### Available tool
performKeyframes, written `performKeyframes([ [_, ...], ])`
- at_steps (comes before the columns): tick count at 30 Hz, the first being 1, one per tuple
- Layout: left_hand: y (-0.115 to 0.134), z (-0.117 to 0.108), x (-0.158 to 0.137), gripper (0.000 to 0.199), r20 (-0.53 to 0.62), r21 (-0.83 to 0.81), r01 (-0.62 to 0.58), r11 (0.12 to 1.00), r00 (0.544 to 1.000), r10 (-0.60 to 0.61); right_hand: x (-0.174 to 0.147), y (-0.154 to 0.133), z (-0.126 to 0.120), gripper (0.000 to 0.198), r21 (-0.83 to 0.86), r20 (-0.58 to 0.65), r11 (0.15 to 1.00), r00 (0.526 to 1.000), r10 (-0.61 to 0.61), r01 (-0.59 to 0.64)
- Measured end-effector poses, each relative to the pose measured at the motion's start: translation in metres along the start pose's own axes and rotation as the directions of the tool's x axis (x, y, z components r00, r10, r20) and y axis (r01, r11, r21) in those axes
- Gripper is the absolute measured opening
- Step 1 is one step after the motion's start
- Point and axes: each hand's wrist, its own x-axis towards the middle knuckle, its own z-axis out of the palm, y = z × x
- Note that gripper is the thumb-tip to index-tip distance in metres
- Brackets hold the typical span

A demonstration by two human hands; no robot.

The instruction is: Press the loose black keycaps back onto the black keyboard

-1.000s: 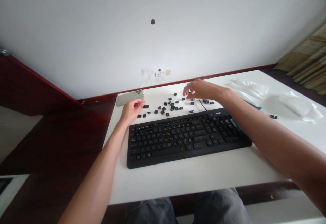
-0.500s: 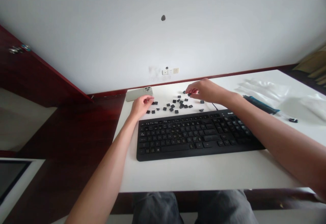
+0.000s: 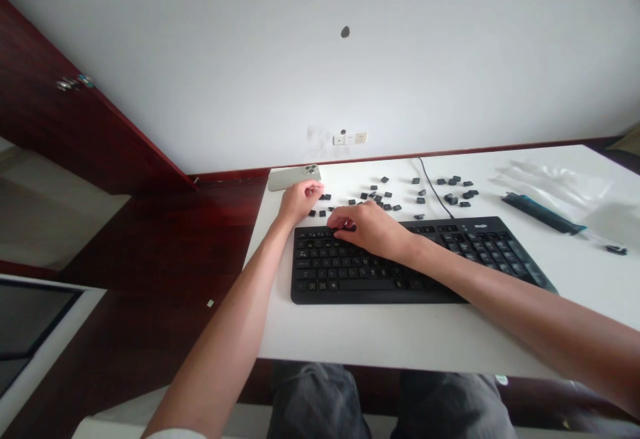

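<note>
A black keyboard (image 3: 370,284) lies on the white table, several of its key positions showing bare sockets. Over its top row, toward the left end, my right hand (image 3: 373,229) is closed, thumb and fingers pinching a small black keycap that is mostly hidden. My left hand (image 3: 299,200) rests on the table behind the keyboard's left corner, beside a phone. Its fingers are curled together; whatever may be in them is hidden. Loose black keycaps (image 3: 421,200) lie scattered behind the keyboard, some right by my left fingertips.
A pale phone (image 3: 287,178) lies at the table's back left. The keyboard cable (image 3: 434,186) runs to the back edge. On the right are clear plastic wrapping (image 3: 555,182) and a dark blue-black strip (image 3: 543,213). A wall with sockets (image 3: 350,139) stands behind.
My right hand has come from among the loose keycaps toward me and left, onto the keyboard's top row. My left hand stays by the phone. The view has shifted, showing more keycaps on the right.
</note>
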Motion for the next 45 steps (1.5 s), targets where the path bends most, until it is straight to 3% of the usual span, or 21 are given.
performKeyframes([
  [15, -0.003, 0.002, 0.001, 0.024, -0.017, -0.007, -0.012, 1.0, 1.0, 0.012, -0.006, 0.0, -0.003, 0.017, -0.209, 0.027, 0.976, 0.998, -0.055, 0.059],
  [30, 0.0, 0.001, 0.0, 0.025, -0.013, 0.004, -0.012, 1.0, 1.0, 0.012, -0.007, 0.0, -0.001, 0.017, -0.197, 0.05, 0.978, 0.997, -0.06, 0.069],
  [34, -0.001, 0.002, 0.0, 0.027, -0.019, -0.006, -0.025, 1.0, 1.0, 0.025, -0.009, -0.009, -0.004, 0.022, -0.306, 0.115, 0.941, 0.987, -0.113, 0.144],
  [39, -0.002, 0.002, 0.001, 0.028, -0.01, 0.014, -0.007, 1.0, 1.0, 0.007, -0.016, -0.025, -0.004, 0.024, -0.518, 0.225, 0.837, 0.972, -0.07, 0.18],
  [45, 0.0, 0.0, 0.0, 0.029, 0.0, 0.042, 0.003, 0.999, 1.0, -0.003, -0.022, -0.026, 0.002, 0.019, -0.587, 0.264, 0.761, 0.954, -0.144, 0.278],
])
